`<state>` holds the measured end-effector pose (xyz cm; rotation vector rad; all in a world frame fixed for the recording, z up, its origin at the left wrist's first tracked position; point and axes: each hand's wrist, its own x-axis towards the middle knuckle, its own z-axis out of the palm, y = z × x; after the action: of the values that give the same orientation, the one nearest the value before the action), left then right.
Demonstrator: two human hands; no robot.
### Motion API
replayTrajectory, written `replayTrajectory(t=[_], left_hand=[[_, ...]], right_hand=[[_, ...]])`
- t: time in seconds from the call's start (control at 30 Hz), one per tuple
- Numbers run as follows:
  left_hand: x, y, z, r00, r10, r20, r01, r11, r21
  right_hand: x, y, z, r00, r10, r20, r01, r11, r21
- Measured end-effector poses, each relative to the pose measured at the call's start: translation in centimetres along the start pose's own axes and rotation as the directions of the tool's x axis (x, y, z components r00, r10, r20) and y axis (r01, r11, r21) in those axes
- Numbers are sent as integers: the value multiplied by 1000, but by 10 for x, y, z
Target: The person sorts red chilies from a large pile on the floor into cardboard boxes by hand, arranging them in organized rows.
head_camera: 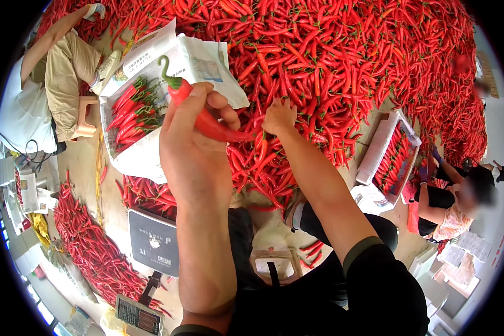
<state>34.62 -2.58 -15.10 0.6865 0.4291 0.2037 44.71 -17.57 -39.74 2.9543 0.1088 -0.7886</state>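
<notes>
A large red chili pepper [210,125] with a curled green stem is held between the thumb and fingers of my left hand [199,122], raised close to the camera. My right hand [280,116] reaches into the big heap of red chilies [319,75], knuckles up, its fingertips partly hidden among them; whether it grips one cannot be told. Left of my left hand stands a box lined with newspaper [143,159], its sheets folded outward over the rim. Red chilies [130,119] lie in it side by side, green stems towards the upper right.
A platform scale [153,241] with a keypad display [139,315] stands at lower left, beside a long chili pile [92,252]. Another filled box [371,155] is at right, near a seated person [453,210] in purple gloves. A second person [38,101] sits at upper left.
</notes>
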Motion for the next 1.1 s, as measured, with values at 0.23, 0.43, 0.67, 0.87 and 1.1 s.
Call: replayTrajectory(t=[0.23,0.43,0.67,0.87,1.1], left_hand=[[2,-5,5,998,-29,53,27,999,34],[11,-17,4,992,-82,99,77,996,49],[-1,-59,22,933,-251,259,207,960,187],[-24,-82,30,825,-421,376,277,882,381],[-24,-70,34,806,-461,373,274,847,455]], right_hand=[[-12,70,-24,952,-269,143,74,658,749],[-74,140,-114,933,-325,157,-172,-19,985],[-203,161,-178,956,-215,-197,142,-248,958],[-235,126,-157,923,-314,-222,279,151,948],[-228,112,-160,881,-399,-256,349,181,919]])
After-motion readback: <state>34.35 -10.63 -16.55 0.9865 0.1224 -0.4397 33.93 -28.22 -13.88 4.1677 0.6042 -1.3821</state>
